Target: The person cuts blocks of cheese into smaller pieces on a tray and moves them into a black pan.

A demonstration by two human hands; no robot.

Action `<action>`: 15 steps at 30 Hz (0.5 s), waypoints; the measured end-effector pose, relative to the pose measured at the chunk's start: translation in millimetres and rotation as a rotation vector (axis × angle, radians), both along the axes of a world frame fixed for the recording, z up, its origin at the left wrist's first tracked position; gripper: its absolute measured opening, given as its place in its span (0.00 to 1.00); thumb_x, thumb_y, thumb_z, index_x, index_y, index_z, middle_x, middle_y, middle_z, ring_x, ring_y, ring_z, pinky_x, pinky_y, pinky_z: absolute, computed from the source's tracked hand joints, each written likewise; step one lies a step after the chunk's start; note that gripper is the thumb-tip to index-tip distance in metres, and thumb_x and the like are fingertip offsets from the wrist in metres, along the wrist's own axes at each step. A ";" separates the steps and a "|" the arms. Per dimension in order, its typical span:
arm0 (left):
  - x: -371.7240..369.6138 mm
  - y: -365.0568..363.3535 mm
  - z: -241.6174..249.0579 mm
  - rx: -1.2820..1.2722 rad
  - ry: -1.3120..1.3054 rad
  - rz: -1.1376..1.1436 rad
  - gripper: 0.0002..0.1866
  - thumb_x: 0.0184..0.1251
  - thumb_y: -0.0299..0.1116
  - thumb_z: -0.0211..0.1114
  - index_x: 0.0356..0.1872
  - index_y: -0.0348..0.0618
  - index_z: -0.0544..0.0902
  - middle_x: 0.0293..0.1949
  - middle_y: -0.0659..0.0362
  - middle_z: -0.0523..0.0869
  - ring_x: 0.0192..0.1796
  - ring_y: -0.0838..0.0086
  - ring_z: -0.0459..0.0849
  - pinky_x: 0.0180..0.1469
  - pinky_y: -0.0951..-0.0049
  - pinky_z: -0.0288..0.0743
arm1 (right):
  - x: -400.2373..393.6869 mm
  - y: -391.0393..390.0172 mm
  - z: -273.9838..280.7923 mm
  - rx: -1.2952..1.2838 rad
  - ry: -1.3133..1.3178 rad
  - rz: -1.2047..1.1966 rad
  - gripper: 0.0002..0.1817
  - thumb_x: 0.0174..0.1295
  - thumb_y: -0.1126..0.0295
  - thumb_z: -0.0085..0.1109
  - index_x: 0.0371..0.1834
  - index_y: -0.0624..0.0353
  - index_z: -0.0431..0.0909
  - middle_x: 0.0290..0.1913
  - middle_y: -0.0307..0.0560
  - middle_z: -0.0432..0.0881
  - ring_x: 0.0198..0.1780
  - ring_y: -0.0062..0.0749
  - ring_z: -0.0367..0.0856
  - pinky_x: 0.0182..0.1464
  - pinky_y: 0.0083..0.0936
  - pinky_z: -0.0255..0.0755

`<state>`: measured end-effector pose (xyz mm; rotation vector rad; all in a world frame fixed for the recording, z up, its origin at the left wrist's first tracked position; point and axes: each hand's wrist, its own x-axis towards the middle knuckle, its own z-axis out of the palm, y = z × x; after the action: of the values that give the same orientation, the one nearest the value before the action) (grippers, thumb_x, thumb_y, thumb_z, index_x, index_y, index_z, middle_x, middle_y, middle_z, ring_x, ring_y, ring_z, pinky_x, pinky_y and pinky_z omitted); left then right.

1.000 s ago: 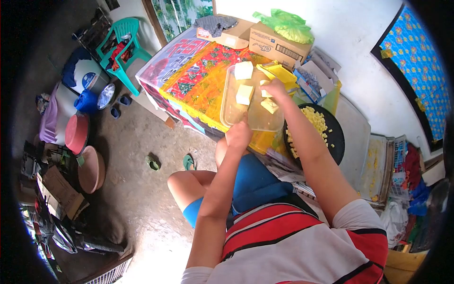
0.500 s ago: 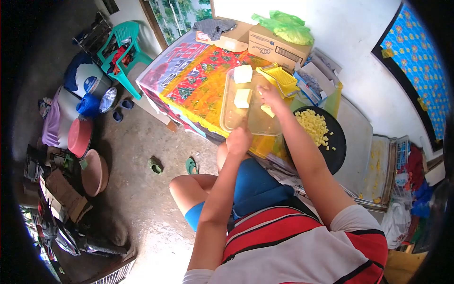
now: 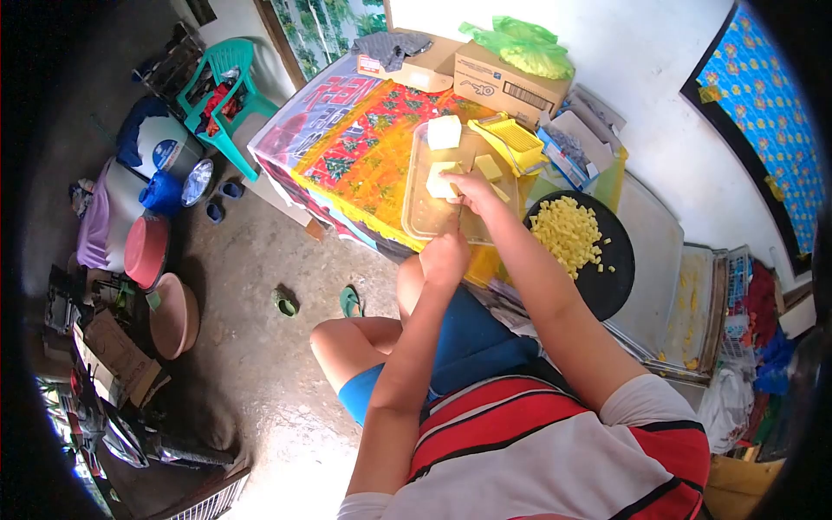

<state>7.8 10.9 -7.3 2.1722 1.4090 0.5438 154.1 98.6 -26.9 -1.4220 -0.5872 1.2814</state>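
My left hand (image 3: 445,258) is closed around the handle of a thin knife (image 3: 459,217), mostly hidden, at the near edge of a clear shallow tray (image 3: 417,212). My right hand (image 3: 477,192) has its fingers pressed on the right side of a pale yellow block (image 3: 440,178) in that tray. Farther back in the tray rests a second pale block (image 3: 445,133). Flatter yellow pieces (image 3: 488,166) lie right of the knife. Many small yellow cubes (image 3: 566,232) are heaped on a round black tray (image 3: 614,286) beside my right forearm.
A yellow grater-like tool (image 3: 513,141) lies behind the tray on the patterned tablecloth (image 3: 347,169). Cardboard boxes (image 3: 498,82) stand at the back, with a green plastic bag (image 3: 524,50) on top. A green chair (image 3: 227,104) and basins (image 3: 173,316) are at the left.
My right hand has moved left and nearer, from the loose pieces to the nearer block. My left hand and the knife have shifted slightly right. Flat pieces now show where my right hand was.
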 end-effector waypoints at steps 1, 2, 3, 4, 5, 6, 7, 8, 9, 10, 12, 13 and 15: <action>2.0 0.2 0.1 0.012 0.006 0.002 0.22 0.65 0.39 0.53 0.61 0.51 0.74 0.29 0.41 0.85 0.30 0.46 0.85 0.34 0.47 0.78 | 1.9 -1.0 -0.7 0.001 0.025 0.012 0.23 0.55 0.58 0.70 0.53 0.48 0.75 0.44 0.37 0.84 0.43 0.28 0.85 0.33 0.28 0.77; 3.6 0.4 0.5 0.025 0.012 0.004 0.22 0.65 0.39 0.53 0.61 0.50 0.74 0.29 0.41 0.85 0.30 0.46 0.85 0.33 0.47 0.78 | 4.0 -1.8 -0.8 0.003 0.048 0.025 0.25 0.54 0.56 0.71 0.54 0.48 0.75 0.44 0.37 0.84 0.44 0.28 0.84 0.35 0.28 0.78; 3.5 -0.5 1.2 0.045 0.020 0.007 0.22 0.65 0.39 0.53 0.61 0.50 0.74 0.28 0.41 0.85 0.30 0.46 0.85 0.33 0.48 0.78 | 5.1 -5.0 6.3 -0.016 0.073 0.017 0.26 0.54 0.56 0.71 0.54 0.50 0.74 0.45 0.40 0.83 0.44 0.29 0.84 0.34 0.29 0.77; 1.8 -2.0 2.4 0.064 0.030 0.010 0.22 0.65 0.39 0.53 0.61 0.50 0.74 0.28 0.41 0.85 0.30 0.46 0.85 0.33 0.48 0.79 | 4.8 -10.7 20.3 -0.035 0.100 0.010 0.27 0.53 0.56 0.72 0.54 0.52 0.73 0.45 0.42 0.83 0.44 0.31 0.84 0.34 0.29 0.77; -0.2 -2.8 3.0 0.084 0.040 0.013 0.22 0.65 0.38 0.53 0.61 0.49 0.74 0.28 0.42 0.85 0.29 0.47 0.85 0.33 0.48 0.79 | 5.0 -15.0 30.5 -0.054 0.127 0.003 0.28 0.52 0.56 0.73 0.54 0.54 0.73 0.45 0.44 0.83 0.44 0.32 0.83 0.33 0.29 0.76; -3.2 -1.8 1.5 0.110 0.020 0.022 0.22 0.65 0.38 0.53 0.61 0.49 0.74 0.28 0.42 0.85 0.29 0.47 0.85 0.32 0.49 0.79 | 7.8 -16.6 33.5 -0.074 0.092 0.002 0.31 0.52 0.54 0.72 0.56 0.56 0.72 0.48 0.46 0.81 0.48 0.35 0.81 0.37 0.32 0.76; -7.7 0.4 -1.1 0.136 0.000 0.032 0.22 0.65 0.38 0.53 0.61 0.49 0.74 0.27 0.42 0.85 0.29 0.47 0.85 0.32 0.49 0.79 | 11.6 -17.7 35.7 -0.094 0.057 0.000 0.35 0.52 0.52 0.72 0.59 0.58 0.70 0.52 0.49 0.79 0.52 0.37 0.78 0.41 0.34 0.77; -12.2 2.9 -2.8 0.162 -0.019 0.041 0.23 0.65 0.38 0.53 0.61 0.49 0.74 0.27 0.42 0.85 0.29 0.47 0.85 0.32 0.49 0.79 | 14.3 -17.8 36.9 -0.114 0.023 -0.001 0.38 0.52 0.50 0.72 0.61 0.61 0.69 0.55 0.51 0.77 0.57 0.39 0.76 0.45 0.36 0.77; -16.5 4.4 1.5 0.145 0.015 0.057 0.23 0.65 0.38 0.53 0.61 0.49 0.74 0.27 0.42 0.84 0.28 0.48 0.85 0.31 0.49 0.79 | 16.0 -17.1 35.2 -0.149 -0.024 -0.027 0.41 0.52 0.50 0.71 0.63 0.62 0.66 0.57 0.52 0.75 0.58 0.41 0.74 0.49 0.39 0.75; -20.5 6.0 7.7 0.127 0.050 0.072 0.23 0.66 0.38 0.53 0.62 0.49 0.74 0.26 0.42 0.84 0.28 0.48 0.85 0.31 0.49 0.79 | 17.7 -16.7 33.2 -0.184 -0.071 -0.055 0.43 0.52 0.49 0.71 0.66 0.63 0.64 0.59 0.53 0.73 0.60 0.43 0.71 0.53 0.42 0.73; -27.8 12.1 9.8 0.165 0.090 0.058 0.25 0.67 0.38 0.50 0.66 0.47 0.67 0.24 0.46 0.85 0.25 0.49 0.85 0.28 0.49 0.78 | 23.1 -18.9 32.4 -0.202 -0.157 -0.082 0.47 0.52 0.48 0.70 0.69 0.63 0.60 0.63 0.55 0.69 0.62 0.47 0.69 0.56 0.43 0.72; -29.0 14.1 8.8 0.136 0.112 0.050 0.25 0.68 0.38 0.49 0.66 0.47 0.66 0.25 0.46 0.85 0.26 0.49 0.85 0.29 0.49 0.79 | 27.1 -22.1 34.1 -0.185 -0.197 -0.082 0.48 0.52 0.48 0.70 0.70 0.63 0.59 0.65 0.57 0.67 0.62 0.49 0.70 0.55 0.41 0.73; -28.8 15.8 9.4 0.075 0.156 0.035 0.26 0.68 0.39 0.49 0.67 0.47 0.66 0.27 0.45 0.86 0.28 0.49 0.85 0.31 0.49 0.79 | 36.8 -29.0 31.7 -0.105 -0.320 -0.026 0.48 0.51 0.51 0.70 0.71 0.63 0.58 0.67 0.59 0.66 0.63 0.49 0.70 0.54 0.38 0.74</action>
<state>-21.0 26.7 2.1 2.2962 1.5336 0.4546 190.9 69.5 4.8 -1.7333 -0.7204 1.0838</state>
